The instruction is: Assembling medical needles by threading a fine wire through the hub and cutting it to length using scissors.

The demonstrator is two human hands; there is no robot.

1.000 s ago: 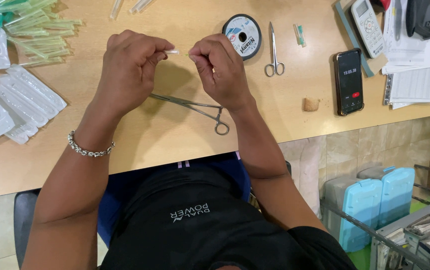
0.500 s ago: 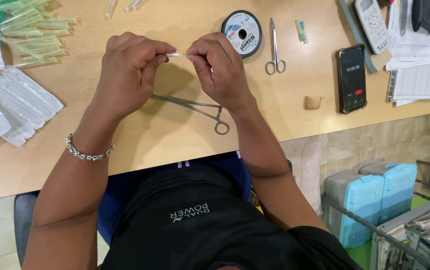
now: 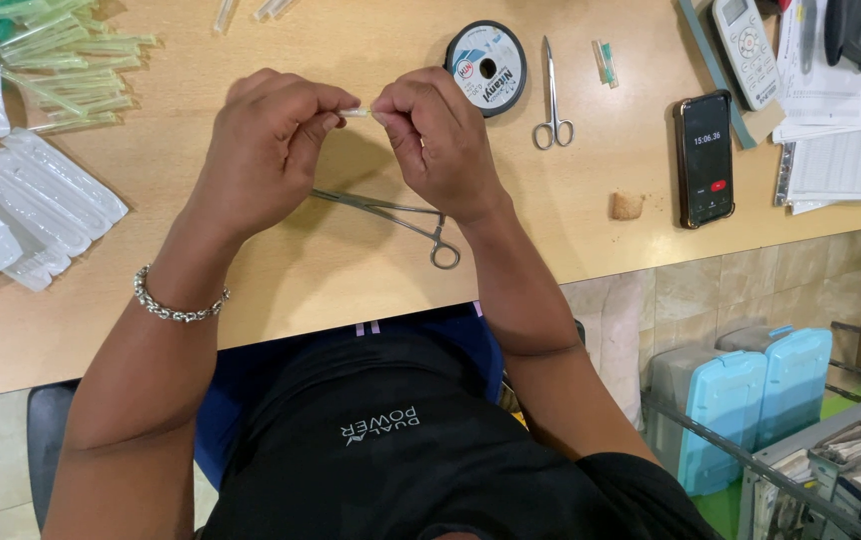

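I pinch a small pale tube [image 3: 355,112] between both hands above the wooden table [image 3: 331,260]. My left hand [image 3: 266,150] has its grip closed on the tube's left end, thumb and forefinger pressed together; my right hand [image 3: 438,140] has its grip closed on the right end. Only a short whitish, slightly translucent stretch of the tube shows between my fingertips; it lies level, and the rest is hidden by my fingers. Beneath my hands, on the table, lies a pair of metal forceps [image 3: 401,218], its ring handles toward the near right. Farther off and to the right sit a round spool of thread [image 3: 486,68], a pair of small scissors [image 3: 553,100] and a black phone [image 3: 704,158]. At the far left lie greenish tubes [image 3: 71,70] and clear plastic trays [image 3: 46,195].
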